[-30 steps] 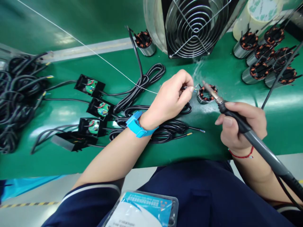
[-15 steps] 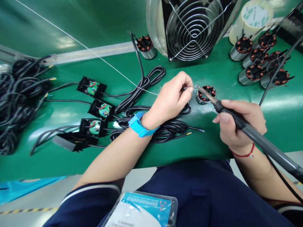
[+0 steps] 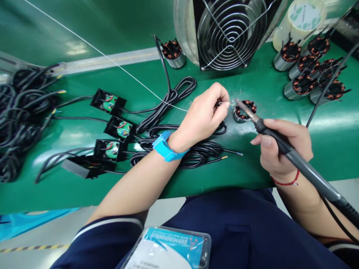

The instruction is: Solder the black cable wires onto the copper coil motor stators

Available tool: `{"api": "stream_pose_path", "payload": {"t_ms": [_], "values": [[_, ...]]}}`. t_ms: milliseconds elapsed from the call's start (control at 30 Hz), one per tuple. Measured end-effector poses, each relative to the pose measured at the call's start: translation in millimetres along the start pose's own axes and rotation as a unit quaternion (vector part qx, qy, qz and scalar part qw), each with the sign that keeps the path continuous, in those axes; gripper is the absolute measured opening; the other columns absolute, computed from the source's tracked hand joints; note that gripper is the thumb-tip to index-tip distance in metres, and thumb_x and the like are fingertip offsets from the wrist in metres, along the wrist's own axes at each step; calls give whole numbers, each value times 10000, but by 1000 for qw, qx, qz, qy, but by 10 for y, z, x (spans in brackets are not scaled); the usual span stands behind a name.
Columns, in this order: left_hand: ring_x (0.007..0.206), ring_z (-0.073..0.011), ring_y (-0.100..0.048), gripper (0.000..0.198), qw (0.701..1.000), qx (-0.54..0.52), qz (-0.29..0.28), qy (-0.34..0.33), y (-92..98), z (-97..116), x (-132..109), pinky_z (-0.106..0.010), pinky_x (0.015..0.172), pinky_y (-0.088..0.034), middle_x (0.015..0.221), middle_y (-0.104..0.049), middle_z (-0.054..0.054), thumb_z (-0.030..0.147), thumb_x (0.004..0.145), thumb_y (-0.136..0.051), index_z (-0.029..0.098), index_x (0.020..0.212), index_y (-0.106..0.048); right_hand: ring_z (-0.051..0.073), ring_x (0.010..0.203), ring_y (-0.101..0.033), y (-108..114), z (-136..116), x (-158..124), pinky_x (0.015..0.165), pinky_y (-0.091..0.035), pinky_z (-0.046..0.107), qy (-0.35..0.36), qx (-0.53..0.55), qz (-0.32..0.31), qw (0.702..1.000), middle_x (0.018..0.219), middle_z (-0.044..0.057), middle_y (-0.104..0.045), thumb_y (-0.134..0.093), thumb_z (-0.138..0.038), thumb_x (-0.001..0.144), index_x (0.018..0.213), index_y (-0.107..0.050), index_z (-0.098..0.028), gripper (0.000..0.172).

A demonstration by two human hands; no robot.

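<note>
My left hand (image 3: 206, 112), a blue strap at its wrist, is closed in a pinch. A thin silvery solder wire (image 3: 126, 71) runs into it from the upper left, and thin wire ends poke out past the fingertips. Whether a black cable's end is also in the pinch is partly hidden by the fingers. My right hand (image 3: 286, 149) is wrapped round the grey handle of a soldering iron (image 3: 304, 168). The iron's tip points left, close to those wire ends, over a small motor stator (image 3: 239, 115) with copper windings, standing on the green bench.
A fan (image 3: 231, 39) with a wire grille stands at the back. Several more stators (image 3: 303, 86) stand at right beside a tape roll (image 3: 304, 22). Coiled black cables (image 3: 202, 153), open black boxes with green boards (image 3: 110, 149) and a cable heap (image 3: 22, 119) lie left.
Little differs. The soldering iron and my right hand have shifted very slightly, with the tip still near the wire ends. My left hand keeps its pinch.
</note>
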State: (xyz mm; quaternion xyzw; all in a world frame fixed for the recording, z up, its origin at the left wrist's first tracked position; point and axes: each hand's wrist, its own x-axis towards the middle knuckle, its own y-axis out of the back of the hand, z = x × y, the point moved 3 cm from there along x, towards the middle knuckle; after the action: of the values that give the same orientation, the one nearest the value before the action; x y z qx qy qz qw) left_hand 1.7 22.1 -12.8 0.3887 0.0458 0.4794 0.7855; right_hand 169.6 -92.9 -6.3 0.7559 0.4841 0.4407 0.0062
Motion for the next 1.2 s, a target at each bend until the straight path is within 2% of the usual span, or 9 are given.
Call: {"api": "stream_pose_path", "payload": {"t_ms": [100,167,333,433,533,667,767,933,1200], "values": [[786,-186,-604,114,1000,1,-1,0,3,5,1,-360,720,-507,815,-605,-26,281,959,-482,232,856,-495,210,879,-764,-6,-3,32,773,-635,344,7,5,-1,1000,1025,19,-762,-651,-353,932,1249,-633,-308,321],[788,-186,-602,124,1000,1,-1,-3,5,4,2,-357,723,-505,818,-607,-28,295,965,-481,232,859,-496,210,928,-761,-21,-23,97,852,-633,368,-3,14,-32,999,1122,12,-749,-633,-306,952,1298,-603,-331,349],[837,-194,-610,115,1000,-1,-2,-8,0,-12,-2,-358,762,-505,838,-614,-30,312,966,-493,232,885,-515,166,938,-760,-12,-112,379,849,-632,322,-61,53,-109,991,1388,-7,-615,-577,-263,995,1382,-529,-362,403],[807,-180,-599,93,1000,-1,3,-9,-4,-14,-3,-343,749,-500,831,-612,-24,280,954,-499,224,881,-513,170,921,-749,-54,-107,525,862,-609,358,-76,-15,-162,984,1212,-2,-706,-539,-216,994,1281,-570,-294,299],[755,-162,-576,70,1000,2,7,-8,-6,-6,0,-325,715,-489,811,-602,-14,226,932,-500,219,863,-502,226,960,-719,-180,-1,529,872,-584,442,-111,-16,-177,978,1023,7,-729,-602,-170,900,1248,-525,-247,365],[743,-157,-561,48,1000,4,7,-5,-6,3,1,-317,706,-481,809,-595,-9,197,910,-498,216,866,-505,224,988,-681,-367,141,381,888,-566,449,-116,-9,-143,983,1036,4,-676,-614,-181,854,1295,-439,-294,487],[753,-153,-559,40,1000,4,2,-3,-7,-5,-2,-308,710,-478,811,-591,-6,190,905,-496,212,874,-511,222,990,-673,-442,170,297,904,-549,454,-94,-16,-129,987,1030,-5,-679,-554,-214,909,1311,-432,-346,441],[770,-150,-556,37,1000,2,-2,-5,-6,-11,-3,-300,709,-471,817,-585,-5,181,901,-500,207,882,-518,234,978,-668,-476,163,287,972,-494,491,-54,-18,-129,990,942,-6,-705,-536,-231,922,1305,-451,-322,402],[768,-147,-563,57,998,-70,0,11,-6,31,-11,-290,696,-490,846,-603,-14,213,926,-486,209,895,-534,231,937,-675,-544,327,314,978,-506,507,-72,-27,-98,992,901,-14,-672,-525,-272,945,1309,-444,-301,373]]}}
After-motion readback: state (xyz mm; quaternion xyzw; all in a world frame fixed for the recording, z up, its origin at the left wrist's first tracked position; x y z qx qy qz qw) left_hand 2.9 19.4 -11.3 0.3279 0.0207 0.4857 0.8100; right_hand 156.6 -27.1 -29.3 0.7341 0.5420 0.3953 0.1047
